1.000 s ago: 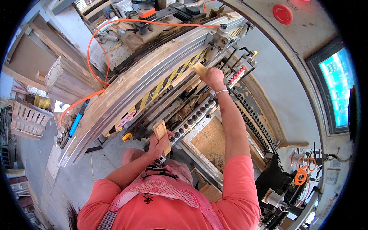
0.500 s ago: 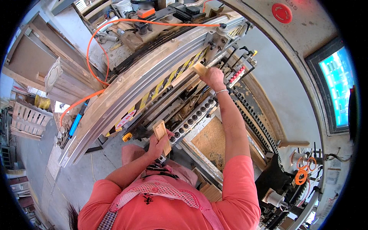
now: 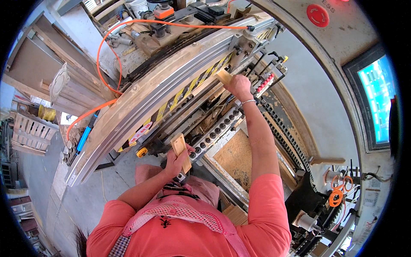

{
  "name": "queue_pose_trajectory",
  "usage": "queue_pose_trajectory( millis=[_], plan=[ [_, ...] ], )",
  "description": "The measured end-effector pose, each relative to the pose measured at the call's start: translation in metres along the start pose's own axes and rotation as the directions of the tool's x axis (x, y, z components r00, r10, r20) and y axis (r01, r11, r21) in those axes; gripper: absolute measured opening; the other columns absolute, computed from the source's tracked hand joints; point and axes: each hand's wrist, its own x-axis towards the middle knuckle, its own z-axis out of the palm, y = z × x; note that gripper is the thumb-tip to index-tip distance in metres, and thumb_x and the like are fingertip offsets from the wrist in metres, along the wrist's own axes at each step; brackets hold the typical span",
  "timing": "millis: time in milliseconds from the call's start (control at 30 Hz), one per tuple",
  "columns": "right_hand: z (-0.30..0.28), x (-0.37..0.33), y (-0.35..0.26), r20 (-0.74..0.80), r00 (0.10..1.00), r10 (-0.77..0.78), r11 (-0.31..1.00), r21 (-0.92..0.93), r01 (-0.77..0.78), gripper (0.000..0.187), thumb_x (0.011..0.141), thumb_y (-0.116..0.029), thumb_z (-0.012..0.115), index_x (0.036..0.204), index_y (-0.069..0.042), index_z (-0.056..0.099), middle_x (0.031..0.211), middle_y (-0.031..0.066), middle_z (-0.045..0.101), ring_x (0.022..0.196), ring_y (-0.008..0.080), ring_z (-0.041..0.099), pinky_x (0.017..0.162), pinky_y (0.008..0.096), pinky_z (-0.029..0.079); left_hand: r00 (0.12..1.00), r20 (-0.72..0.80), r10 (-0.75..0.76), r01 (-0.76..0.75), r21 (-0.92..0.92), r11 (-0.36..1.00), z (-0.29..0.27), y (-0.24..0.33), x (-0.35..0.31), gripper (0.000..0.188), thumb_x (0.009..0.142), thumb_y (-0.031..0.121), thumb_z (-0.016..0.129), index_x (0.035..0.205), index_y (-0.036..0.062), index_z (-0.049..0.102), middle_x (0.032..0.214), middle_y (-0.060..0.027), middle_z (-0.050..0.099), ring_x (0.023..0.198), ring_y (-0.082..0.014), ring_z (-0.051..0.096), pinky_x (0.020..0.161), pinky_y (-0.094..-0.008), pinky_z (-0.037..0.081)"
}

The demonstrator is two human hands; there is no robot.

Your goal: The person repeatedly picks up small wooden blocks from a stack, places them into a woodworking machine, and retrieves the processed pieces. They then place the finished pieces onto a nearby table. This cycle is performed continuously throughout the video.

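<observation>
My left hand (image 3: 173, 164) is closed around a short flat wooden block (image 3: 179, 144) with small marks or holes along its face. It holds the block upright, close to my apron and beside the near end of a row of black round knobs (image 3: 213, 135). Stretched out ahead and to the right, my right hand (image 3: 239, 87) grips another small pale wooden block (image 3: 223, 77) by its right end. This second block is over the far part of the machine bed, near a yellow-and-black striped strip (image 3: 188, 91). Palm and fingers hide part of each block.
A long curved-looking machine beam (image 3: 141, 89) crosses ahead, with an orange air hose (image 3: 99, 64) over it. A sawdust-covered panel (image 3: 234, 159) lies between my arms. At right are a lit screen (image 3: 376, 96), a red emergency button (image 3: 318, 15) and coiled orange tubing (image 3: 336, 197).
</observation>
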Motion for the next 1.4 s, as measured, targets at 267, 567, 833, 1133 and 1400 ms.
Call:
queue_pose_trajectory(
  millis=[267,567,833,1133,1400],
  plan=[
    [-0.001,-0.001,0.001,-0.004,1.000,-0.028,0.999,-0.025,0.028,0.045,0.067,-0.046,0.067,0.080,-0.003,0.067,0.083,0.0145,0.064,0.080,0.0291,0.063,0.072,0.0375,0.051,1.000,0.002,0.008,-0.008,-0.026,1.000,0.003,0.007,0.001,0.019,0.088,0.014,0.045,0.097,0.0006,0.054,0.093,-0.0085,0.061,0.084,-0.0134,0.053,0.077,-0.0289,0.043],
    [0.002,0.000,0.003,0.005,1.000,-0.031,0.999,-0.026,0.031,0.045,0.068,-0.047,0.066,0.080,-0.003,0.067,0.084,0.0146,0.065,0.081,0.0282,0.063,0.073,0.0364,0.051,1.000,0.000,0.004,-0.004,-0.066,0.998,0.001,0.003,0.001,0.018,0.088,0.014,0.045,0.097,0.0008,0.053,0.093,-0.0091,0.060,0.082,-0.0138,0.052,0.076,-0.0290,0.043],
    [-0.004,0.004,0.012,0.008,1.000,0.008,1.000,0.017,-0.008,0.048,0.066,-0.047,0.068,0.081,-0.001,0.067,0.084,0.0165,0.064,0.081,0.0305,0.063,0.073,0.0383,0.051,1.000,-0.005,-0.004,0.004,-0.112,0.994,-0.001,0.005,0.001,0.019,0.090,0.013,0.043,0.099,0.0006,0.053,0.093,-0.0080,0.060,0.081,-0.0118,0.050,0.077,-0.0281,0.041],
    [-0.005,0.006,0.018,0.001,1.000,-0.011,1.000,0.011,0.011,0.048,0.066,-0.046,0.069,0.082,-0.001,0.067,0.082,0.0176,0.064,0.079,0.0315,0.063,0.072,0.0386,0.051,0.998,0.001,-0.056,0.056,-0.112,0.992,-0.003,0.007,0.001,0.017,0.089,0.014,0.043,0.098,0.0016,0.052,0.095,-0.0099,0.061,0.082,-0.0122,0.050,0.077,-0.0285,0.041],
    [-0.003,0.011,0.019,-0.010,1.000,-0.020,0.999,0.025,0.020,0.046,0.064,-0.044,0.069,0.080,-0.001,0.067,0.079,0.0180,0.064,0.077,0.0326,0.063,0.069,0.0395,0.051,0.999,0.012,-0.043,0.044,-0.123,0.991,-0.007,-0.005,0.001,0.018,0.088,0.013,0.043,0.099,0.0019,0.053,0.095,-0.0100,0.061,0.081,-0.0123,0.050,0.076,-0.0283,0.042]
  ],
)
